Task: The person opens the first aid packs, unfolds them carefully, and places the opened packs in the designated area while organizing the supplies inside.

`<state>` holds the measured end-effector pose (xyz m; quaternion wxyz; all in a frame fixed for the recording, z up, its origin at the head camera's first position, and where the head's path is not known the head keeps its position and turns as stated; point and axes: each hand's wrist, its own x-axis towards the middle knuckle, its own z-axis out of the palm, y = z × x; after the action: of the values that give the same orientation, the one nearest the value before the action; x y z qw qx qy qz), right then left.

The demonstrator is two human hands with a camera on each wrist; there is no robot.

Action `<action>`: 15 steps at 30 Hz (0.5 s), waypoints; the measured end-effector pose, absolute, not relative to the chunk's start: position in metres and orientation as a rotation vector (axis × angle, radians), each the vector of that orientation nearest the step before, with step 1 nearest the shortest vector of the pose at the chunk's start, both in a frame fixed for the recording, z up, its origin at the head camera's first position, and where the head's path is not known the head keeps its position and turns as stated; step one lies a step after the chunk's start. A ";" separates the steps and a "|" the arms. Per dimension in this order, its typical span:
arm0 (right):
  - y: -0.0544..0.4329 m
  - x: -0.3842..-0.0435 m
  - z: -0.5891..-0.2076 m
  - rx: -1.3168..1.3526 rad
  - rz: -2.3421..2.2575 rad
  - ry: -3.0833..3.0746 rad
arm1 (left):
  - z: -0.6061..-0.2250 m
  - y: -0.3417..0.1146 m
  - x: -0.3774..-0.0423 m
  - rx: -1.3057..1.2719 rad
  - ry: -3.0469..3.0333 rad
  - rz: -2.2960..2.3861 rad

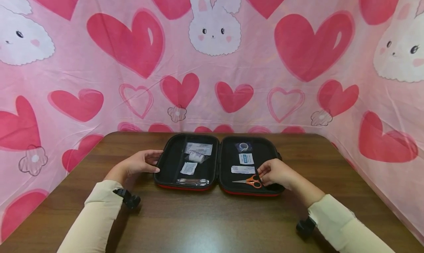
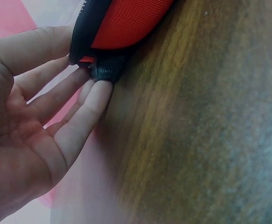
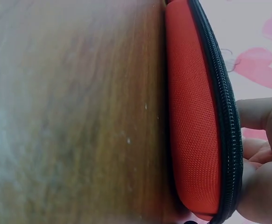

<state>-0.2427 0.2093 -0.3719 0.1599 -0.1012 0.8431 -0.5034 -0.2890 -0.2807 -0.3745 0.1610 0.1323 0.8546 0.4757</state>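
Note:
A zip-up case (image 1: 218, 164), black inside and red outside, lies spread flat on the table like a book. My left hand (image 1: 140, 162) grips its left edge. In the left wrist view, that hand's fingertips (image 2: 101, 91) meet a black strap at the rim. Over the right half, my right hand (image 1: 275, 173) pinches the edge of a dark inner pocket, right beside the orange handles of small scissors (image 1: 254, 181). Their blades point left. In the right wrist view, the case's red side (image 3: 192, 112) and zip hide most of the right hand (image 3: 267, 158).
The left half holds white packets (image 1: 198, 148), a wrapped bandage roll (image 1: 196, 157) and clear tubes (image 1: 193, 182). On the right half sit a bagged white ring (image 1: 243, 147), a blue-and-white packet (image 1: 246, 158) and a white strip (image 1: 243, 169). A pink cloth (image 1: 205, 69) hangs behind the table (image 1: 198, 223).

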 end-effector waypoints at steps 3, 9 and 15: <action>0.209 -0.241 -0.374 -0.298 -1.454 2.402 | -0.374 -0.280 -0.287 0.392 2.437 1.350; 0.208 -0.240 -0.371 -0.267 -1.414 2.470 | -0.375 -0.281 -0.289 0.386 2.423 1.373; 0.210 -0.238 -0.369 -0.266 -1.408 2.498 | -0.376 -0.280 -0.288 0.384 2.424 1.370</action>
<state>-0.2378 0.2097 -0.3689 0.1303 -0.0917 0.8601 -0.4847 -0.2881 -0.2802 -0.3758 0.1646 0.1348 0.8507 0.4806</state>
